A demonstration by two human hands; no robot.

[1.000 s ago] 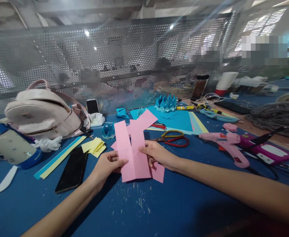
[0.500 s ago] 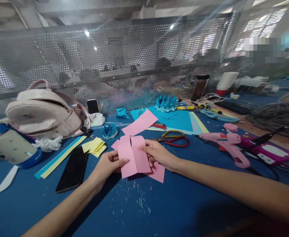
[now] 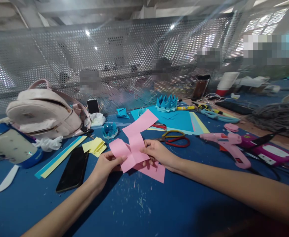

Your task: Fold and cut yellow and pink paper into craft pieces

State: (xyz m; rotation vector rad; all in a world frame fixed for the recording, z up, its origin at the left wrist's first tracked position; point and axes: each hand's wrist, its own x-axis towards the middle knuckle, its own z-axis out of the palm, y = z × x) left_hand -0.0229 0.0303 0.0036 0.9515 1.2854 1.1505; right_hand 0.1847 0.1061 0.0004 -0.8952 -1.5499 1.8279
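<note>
My left hand (image 3: 105,167) and my right hand (image 3: 156,153) both pinch a sheet of pink paper (image 3: 130,149) just above the blue table (image 3: 139,210). The sheet is tipped away from me and bent along a crease down its middle. My left thumb grips its near left edge, my right thumb and fingers its right edge. More pink paper lies under it: a piece (image 3: 155,171) below my right hand and a strip (image 3: 140,122) reaching toward the back.
Red and yellow scissors (image 3: 175,138) lie behind my right hand, a pink glue gun (image 3: 224,143) further right. A black phone (image 3: 72,169), yellow notes (image 3: 95,145) and paper strips lie at left, a pink backpack (image 3: 44,112) behind them. Blue origami (image 3: 166,102) sits before a perforated metal screen.
The pink sheet, held upright a second ago, has tipped back and down and folded shorter between my hands. Both hands stayed nearly in place.
</note>
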